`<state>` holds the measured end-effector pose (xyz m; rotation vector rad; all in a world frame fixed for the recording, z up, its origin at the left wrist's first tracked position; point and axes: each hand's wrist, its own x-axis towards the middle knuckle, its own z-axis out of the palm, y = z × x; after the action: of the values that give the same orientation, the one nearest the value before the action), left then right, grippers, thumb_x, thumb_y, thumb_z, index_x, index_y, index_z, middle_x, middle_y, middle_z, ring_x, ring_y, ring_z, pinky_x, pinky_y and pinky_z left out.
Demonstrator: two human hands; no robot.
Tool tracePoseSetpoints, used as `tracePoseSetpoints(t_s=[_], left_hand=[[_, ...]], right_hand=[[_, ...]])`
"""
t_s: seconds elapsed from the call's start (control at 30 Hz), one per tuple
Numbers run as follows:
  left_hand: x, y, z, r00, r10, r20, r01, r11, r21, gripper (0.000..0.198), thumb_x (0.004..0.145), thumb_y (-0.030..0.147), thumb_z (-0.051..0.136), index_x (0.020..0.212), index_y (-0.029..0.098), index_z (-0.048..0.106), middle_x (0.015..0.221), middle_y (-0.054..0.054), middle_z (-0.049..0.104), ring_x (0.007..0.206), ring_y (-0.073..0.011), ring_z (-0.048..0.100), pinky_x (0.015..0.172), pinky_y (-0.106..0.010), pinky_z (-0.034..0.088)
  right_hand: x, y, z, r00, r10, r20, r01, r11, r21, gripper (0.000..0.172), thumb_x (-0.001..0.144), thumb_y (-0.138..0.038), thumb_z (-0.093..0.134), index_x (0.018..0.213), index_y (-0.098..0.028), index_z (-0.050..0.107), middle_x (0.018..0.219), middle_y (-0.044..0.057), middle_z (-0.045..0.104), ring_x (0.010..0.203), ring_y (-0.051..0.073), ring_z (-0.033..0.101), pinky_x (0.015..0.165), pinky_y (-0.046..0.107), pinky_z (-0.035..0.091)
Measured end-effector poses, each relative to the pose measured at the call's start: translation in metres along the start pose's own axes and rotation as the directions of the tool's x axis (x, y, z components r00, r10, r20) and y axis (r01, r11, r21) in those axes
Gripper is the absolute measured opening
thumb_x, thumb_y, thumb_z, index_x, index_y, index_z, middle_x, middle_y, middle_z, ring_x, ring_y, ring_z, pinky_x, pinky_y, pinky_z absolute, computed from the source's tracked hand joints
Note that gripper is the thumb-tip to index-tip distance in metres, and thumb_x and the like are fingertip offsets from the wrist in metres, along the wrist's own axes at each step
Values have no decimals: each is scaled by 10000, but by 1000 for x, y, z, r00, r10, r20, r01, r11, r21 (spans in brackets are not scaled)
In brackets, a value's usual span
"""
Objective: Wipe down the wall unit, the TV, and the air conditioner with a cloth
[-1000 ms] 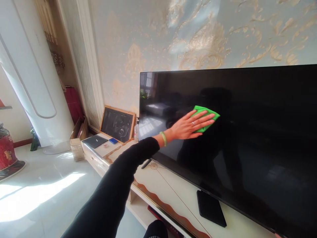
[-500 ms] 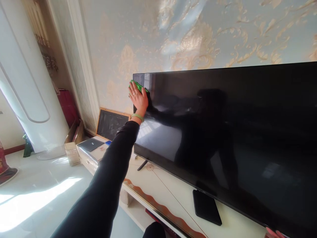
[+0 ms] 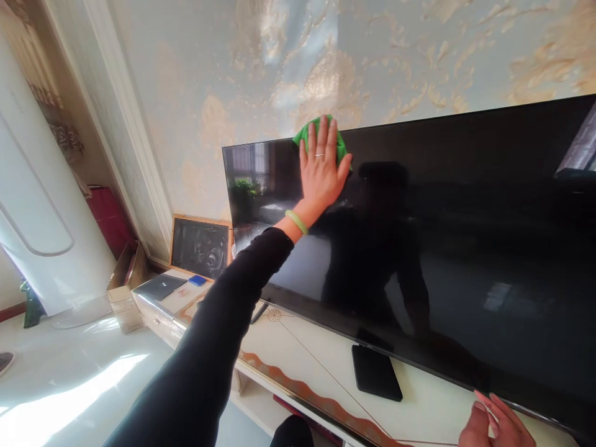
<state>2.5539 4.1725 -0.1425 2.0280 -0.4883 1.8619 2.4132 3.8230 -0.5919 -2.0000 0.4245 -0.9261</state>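
My left hand (image 3: 321, 177), with a ring and a pale green bangle, lies flat over a green cloth (image 3: 342, 146). It holds the cloth against the top edge of a large black television (image 3: 447, 248), left of its middle. The fingers are stretched and slightly spread; the cloth shows around them and partly hides under the palm. Down at the lower right, my right hand (image 3: 498, 425) is beside the television's bottom edge, its fingers loosely bent and slightly apart, the tips at or just touching that edge. The picture's border cuts off part of this hand.
The television stands on a black foot (image 3: 377, 372) on a cream cabinet (image 3: 307, 347) with a wavy brown band. Further left are a small framed blackboard (image 3: 200, 245), a dark flat case (image 3: 161, 287), a blue item (image 3: 197, 280) and a cardboard box (image 3: 125, 304). Patterned wallpaper covers the wall behind.
My left hand has slid the cloth rightward and up from the television's left side to its top edge. More of my right hand shows at the bottom edge. The view has shifted slightly.
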Motion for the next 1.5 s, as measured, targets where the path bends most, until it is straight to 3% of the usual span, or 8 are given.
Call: tracePoseSetpoints(t_s=[0.23,0.37,0.5,0.6,0.9,1.1,1.33,1.5], left_hand=[[-9,104,39,955,284,86,-293,947,131,649,1110,436,246,1668,137,389,1775,-52,319,1686,-237,-96,1400,-469,28],[-36,147,32,840,450,302,-529,801,279,707,1086,364,72,1685,89,328,1771,-53,306,1635,-271,-79,1335,-517,174],[-77,156,14,653,603,459,-740,637,216,726,1075,353,5,1691,133,319,1759,-24,333,1627,-239,19,1320,-492,165],[-101,131,7,586,676,448,-778,624,76,638,1108,396,153,1671,193,375,1747,-2,381,1641,-224,69,1360,-466,107],[-107,-26,-31,913,256,318,-331,920,211,732,1038,570,458,1671,204,412,1766,-88,326,1698,-295,101,1408,-532,-22],[-127,-94,-71,970,-231,70,200,932,302,759,1035,494,428,1683,104,357,1804,-123,214,1717,-291,47,1419,-514,-2],[-200,-101,-70,848,-518,-114,529,811,250,752,1065,464,344,1714,97,246,1816,-133,165,1721,-265,17,1423,-530,30],[-270,-71,-49,954,-269,130,234,943,236,720,1042,471,427,1666,113,379,1772,-181,292,1714,-330,64,1401,-630,78]], right_hand=[[-3,-8,5,989,70,-128,-55,991,121,321,848,-466,505,988,-250,698,1304,170,729,1406,428,585,1186,640,505],[-2,-5,7,984,77,-162,-50,985,166,410,851,-475,509,1021,-170,724,1323,234,720,1404,441,586,1111,650,554],[-2,-1,6,984,71,-164,-38,980,194,422,834,-453,513,1021,-141,727,1313,248,718,1399,439,585,1095,661,549],[-2,-1,4,985,78,-156,-47,981,187,401,817,-448,522,1001,-154,723,1293,236,725,1388,429,589,1092,642,548],[-1,-13,-5,989,104,-106,-94,991,98,292,862,-462,487,952,-259,676,1320,187,733,1435,401,585,1117,584,567],[-3,-10,-6,993,51,-108,-43,996,81,305,883,-472,491,967,-255,688,1326,210,736,1432,399,591,1094,565,592],[1,1,1,986,-19,-164,33,996,84,201,849,-457,537,879,-297,655,1254,195,764,1366,416,643,1006,581,625],[11,12,9,979,-116,-166,124,992,37,110,794,-430,545,814,-341,607,1144,160,766,1292,451,671,1047,642,584]])
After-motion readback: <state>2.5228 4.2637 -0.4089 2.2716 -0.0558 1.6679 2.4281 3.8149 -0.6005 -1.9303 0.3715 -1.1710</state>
